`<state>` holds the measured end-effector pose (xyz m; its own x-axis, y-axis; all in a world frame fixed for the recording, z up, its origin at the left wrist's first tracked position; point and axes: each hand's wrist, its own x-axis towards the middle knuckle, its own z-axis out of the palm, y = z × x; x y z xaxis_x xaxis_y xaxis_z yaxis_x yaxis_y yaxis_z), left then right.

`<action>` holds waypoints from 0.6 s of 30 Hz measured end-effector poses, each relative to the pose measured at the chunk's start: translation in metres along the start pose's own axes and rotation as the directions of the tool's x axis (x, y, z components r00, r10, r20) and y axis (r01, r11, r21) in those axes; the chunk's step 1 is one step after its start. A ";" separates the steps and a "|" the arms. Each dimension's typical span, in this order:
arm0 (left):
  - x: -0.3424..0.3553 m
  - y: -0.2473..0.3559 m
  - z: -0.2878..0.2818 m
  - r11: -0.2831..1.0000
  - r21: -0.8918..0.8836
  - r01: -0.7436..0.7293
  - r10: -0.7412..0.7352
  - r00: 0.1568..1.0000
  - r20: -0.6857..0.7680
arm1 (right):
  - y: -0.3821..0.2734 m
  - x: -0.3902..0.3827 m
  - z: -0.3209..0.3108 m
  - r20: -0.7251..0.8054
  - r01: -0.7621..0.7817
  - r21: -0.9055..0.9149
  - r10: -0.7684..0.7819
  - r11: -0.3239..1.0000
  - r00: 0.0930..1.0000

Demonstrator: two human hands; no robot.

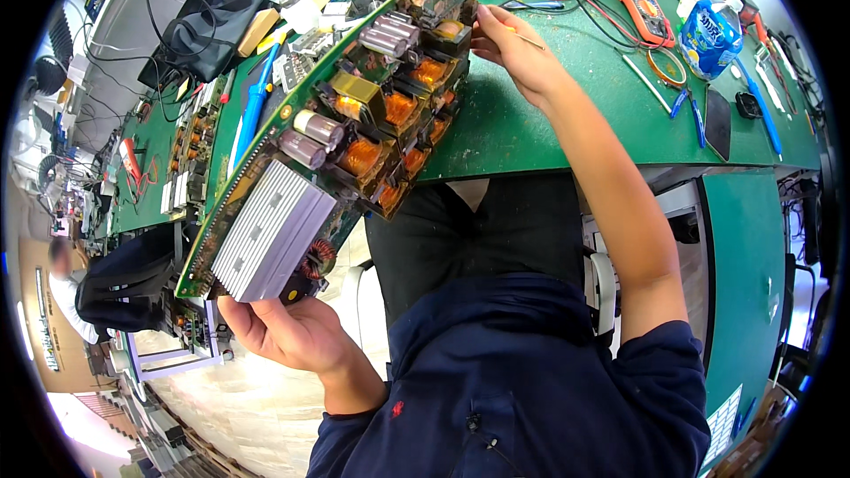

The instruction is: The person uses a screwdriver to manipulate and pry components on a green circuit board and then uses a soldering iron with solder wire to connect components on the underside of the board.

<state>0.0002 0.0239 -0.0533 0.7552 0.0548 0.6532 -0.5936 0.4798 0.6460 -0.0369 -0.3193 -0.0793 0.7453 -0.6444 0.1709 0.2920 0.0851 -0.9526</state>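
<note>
A large green circuit board [354,128] is held up, tilted, over the bench's front edge and my lap. It carries a ribbed silver heat sink [270,232], purple-grey capacitors [390,35], orange-wound coils [400,109] and a small toroid coil [320,258]. My left hand [297,334] is closed on its lower end, beneath the heat sink; some fingertips are hidden behind it. At the board's far right end, my right hand [513,53] grips the edge. A thin pointed stick [529,38] also juts from the right fingers; its kind cannot be made out.
On the green bench [549,133] lie a blue tool [254,106], another populated board [189,155], a black bag [212,22], a multimeter [644,11] with leads, a tape roll [666,67], a phone [718,124] and a blue packet [711,37]. A person [69,288] is far left.
</note>
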 end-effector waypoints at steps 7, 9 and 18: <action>0.011 -0.001 0.006 0.998 0.025 0.053 -0.052 0.998 -0.027 | -0.012 0.020 0.000 0.037 0.129 0.128 -0.135 0.983 0.990; 0.015 0.001 0.012 0.995 0.022 0.092 -0.091 0.994 -0.067 | -0.037 0.020 -0.004 -0.015 0.146 0.018 -0.146 0.989 0.989; -0.019 -0.010 0.040 0.791 -0.202 0.578 -0.593 0.805 -0.017 | -0.060 0.008 -0.062 -0.161 0.003 -0.397 -0.073 0.918 0.984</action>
<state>-0.0192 -0.0168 -0.0560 0.9646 -0.2255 0.1365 0.0230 0.5880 0.8085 -0.0856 -0.3762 -0.0362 0.6160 -0.7626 0.1974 0.0326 -0.2256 -0.9737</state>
